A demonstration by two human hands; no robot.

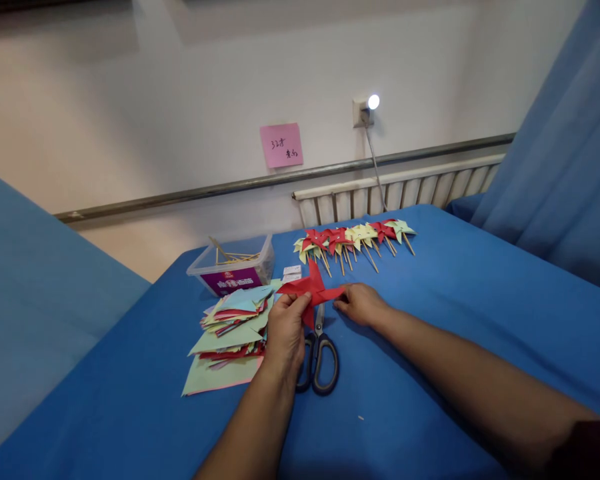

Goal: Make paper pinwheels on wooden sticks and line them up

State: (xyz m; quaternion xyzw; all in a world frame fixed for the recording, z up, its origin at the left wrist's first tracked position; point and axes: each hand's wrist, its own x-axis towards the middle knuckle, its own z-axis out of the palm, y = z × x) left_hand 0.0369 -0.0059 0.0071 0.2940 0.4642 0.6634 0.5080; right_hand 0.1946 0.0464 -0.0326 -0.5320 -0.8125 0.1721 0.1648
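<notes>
A red paper pinwheel (314,285) is pinched in my left hand (286,325), thumb across its middle, its blades spread. Close to the tip of its right blade is my right hand (359,303), fingers bent together low over the table; whatever they hold is hidden. Below the pinwheel lies a pair of scissors (323,363) with dark handles, blades pointing away, partly covered by my left hand. To the left sits a layered stack of coloured paper (230,333), with green, red, yellow and blue sheets showing.
A clear plastic box (230,273) with thin wooden sticks stands behind the paper. Several finished pinwheels on sticks (353,240) lie in a row at the back of the blue-covered table (430,400). Beyond are a radiator (405,190), a rail, and a blue curtain (555,147) at right.
</notes>
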